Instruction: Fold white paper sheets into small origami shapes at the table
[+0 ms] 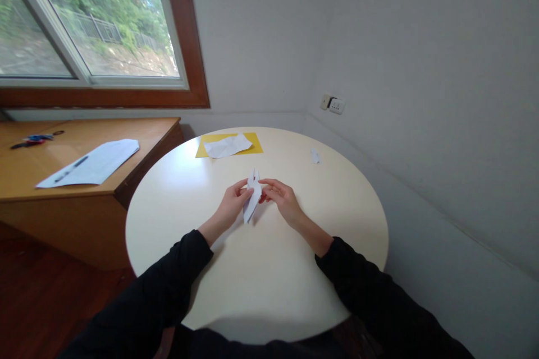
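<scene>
A folded white paper piece (252, 196) stood between the two hands near the middle of the round cream table (177, 224); the left hand (231, 206) pinched its left edge with thumb and fingers closed on the paper, and the right hand (281, 197) met it from the right, fingertips curled onto the same piece, so both hands were clamped on it close together; the paper's narrow top poked up beyond the fingers and its lower end pointed toward the near side, just above the tabletop; whether it touched the table could not be told; the exact folds were too small to make out, and the parts under the fingers were hidden; black sleeves covered both forearms and ran out of the near edge of the view; farther off lay a yellow sheet (256, 143) with a white paper (227, 146) on it; a small white scrap (315, 156) lay far right; on the wooden desk (50, 174) to the left lay a white sheet (95, 162) bearing a pen (71, 169).
</scene>
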Tool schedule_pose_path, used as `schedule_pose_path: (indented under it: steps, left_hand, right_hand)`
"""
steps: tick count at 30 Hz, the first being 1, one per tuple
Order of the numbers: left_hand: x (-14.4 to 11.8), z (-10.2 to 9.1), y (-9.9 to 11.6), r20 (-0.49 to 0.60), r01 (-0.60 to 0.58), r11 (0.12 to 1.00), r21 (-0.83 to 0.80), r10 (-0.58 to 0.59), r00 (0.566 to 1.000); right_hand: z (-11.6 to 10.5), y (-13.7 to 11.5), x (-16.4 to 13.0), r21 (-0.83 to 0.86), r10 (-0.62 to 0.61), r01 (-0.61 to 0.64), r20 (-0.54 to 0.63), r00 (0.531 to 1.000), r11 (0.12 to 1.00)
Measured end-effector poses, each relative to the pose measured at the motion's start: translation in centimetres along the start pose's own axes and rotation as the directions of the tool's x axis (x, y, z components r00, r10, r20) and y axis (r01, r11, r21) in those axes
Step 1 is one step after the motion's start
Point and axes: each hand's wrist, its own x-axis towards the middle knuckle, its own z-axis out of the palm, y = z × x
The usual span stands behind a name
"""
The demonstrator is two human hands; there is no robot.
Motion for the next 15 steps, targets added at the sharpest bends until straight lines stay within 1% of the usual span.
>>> schedule_pose_path:
  steps: [3,5,7,9,11,15]
  left_hand:
    - [-0.1,-0.1,0.3,0.087,0.065,0.994,-0.090,-0.057,0.995]
    - [-0.2,-0.1,0.4,0.152,0.107,0.987,-0.116,-0.089,0.984]
    - [-0.3,-0.2,0.5,0.208,0.153,0.981,-0.120,-0.126,0.970]
    - [-0.4,-0.2,0.6,0.239,0.194,0.973,-0.123,-0.160,0.958]
    - [-0.4,-0.2,0.7,0.244,0.226,0.965,-0.131,-0.190,0.951]
    - [-0.5,-0.2,0.9,0.221,0.268,0.952,-0.147,-0.233,0.947]
  right_hand:
    - [-0.5,-0.2,0.0,0.033,0.040,-0.045,0.139,0.989,0.998]
    - [-0.8,-0.3,0.1,0.047,0.049,-0.059,0.197,0.979,0.997]
    - [-1.2,-0.4,0.2,0.037,0.049,-0.058,0.219,0.975,0.998]
    - [-1.4,-0.6,0.2,0.017,0.051,-0.056,0.224,0.973,0.998]
    - [-1.6,-0.8,0.2,-0.001,0.060,-0.061,0.221,0.973,0.998]
    - [-1.8,-0.9,0.1,-0.022,0.067,-0.063,0.226,0.972,0.998]
